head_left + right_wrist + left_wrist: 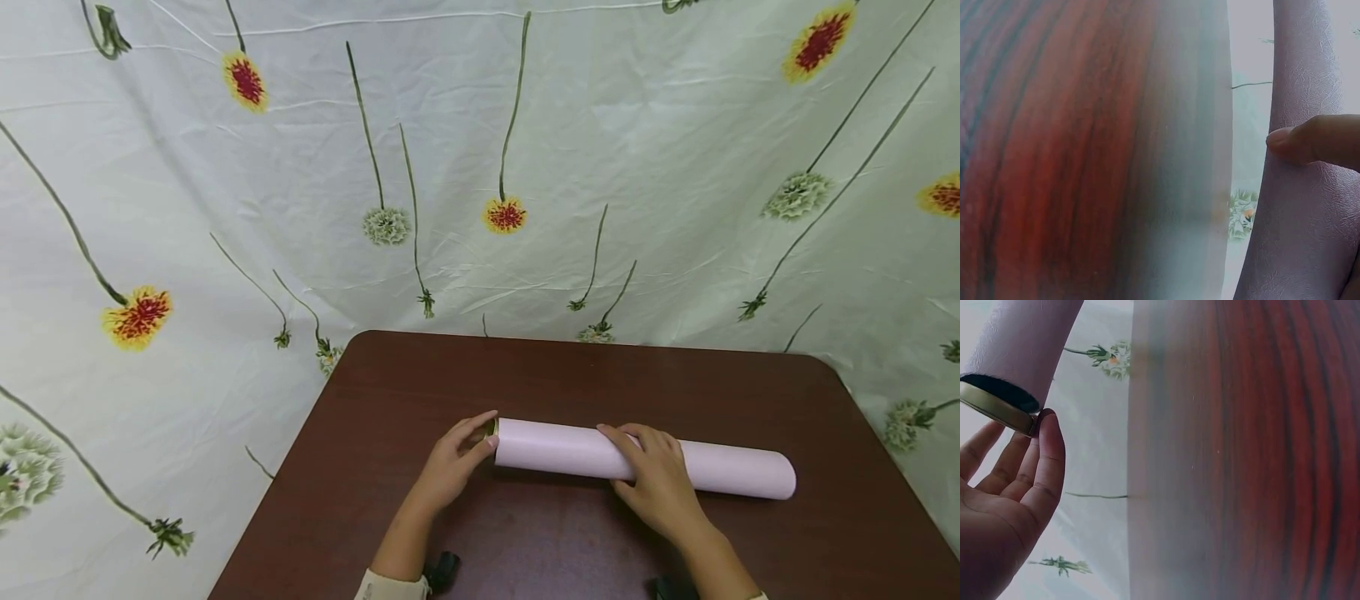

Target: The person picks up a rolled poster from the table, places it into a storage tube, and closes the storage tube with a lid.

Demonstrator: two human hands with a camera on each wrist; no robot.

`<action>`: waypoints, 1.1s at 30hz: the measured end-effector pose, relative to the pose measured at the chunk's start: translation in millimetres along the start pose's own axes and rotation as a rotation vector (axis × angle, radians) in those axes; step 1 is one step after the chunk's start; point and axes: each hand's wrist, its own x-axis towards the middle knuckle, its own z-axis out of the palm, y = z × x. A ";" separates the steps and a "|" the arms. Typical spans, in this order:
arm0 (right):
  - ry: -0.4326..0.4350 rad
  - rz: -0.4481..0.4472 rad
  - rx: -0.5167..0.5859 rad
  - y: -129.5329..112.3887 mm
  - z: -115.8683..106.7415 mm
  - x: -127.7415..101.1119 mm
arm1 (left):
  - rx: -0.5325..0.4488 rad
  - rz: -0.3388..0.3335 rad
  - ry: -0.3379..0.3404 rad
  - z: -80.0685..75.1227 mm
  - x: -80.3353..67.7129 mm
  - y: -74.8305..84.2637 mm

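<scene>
A long pale pink tube (555,448) lies slantwise above the table, its textured surface showing in the right wrist view. My right hand (656,475) grips it around the middle, with the thumb (1310,140) pressed along its side. At the tube's left end, my left hand (453,458) pinches a round gold lid (999,407) by its rim between thumb and fingers. The lid sits tilted at the tube's mouth, and a dark gap (1004,390) shows between the two in the left wrist view. The tube's right end (783,477) looks rounded off and closed.
Beneath the hands is a dark reddish-brown wooden table (585,542) with rounded far corners. A white cloth (675,142) printed with flowers hangs behind and beside it. Dark straps with small black devices (444,571) sit at the wrists.
</scene>
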 end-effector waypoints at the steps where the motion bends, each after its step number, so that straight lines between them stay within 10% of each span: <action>1: 0.000 -0.001 0.001 -0.2 0.1 -0.1 | 0.000 -0.006 -0.003 0.5 0.1 0.1; 20: 0.034 -0.003 -0.006 -10.2 5.7 0.1 | -0.278 -0.070 -0.078 18.9 7.1 -1.3; 33: 0.007 -0.027 -0.026 -21.4 16.5 0.4 | -0.007 -0.139 0.026 29.1 9.1 -1.2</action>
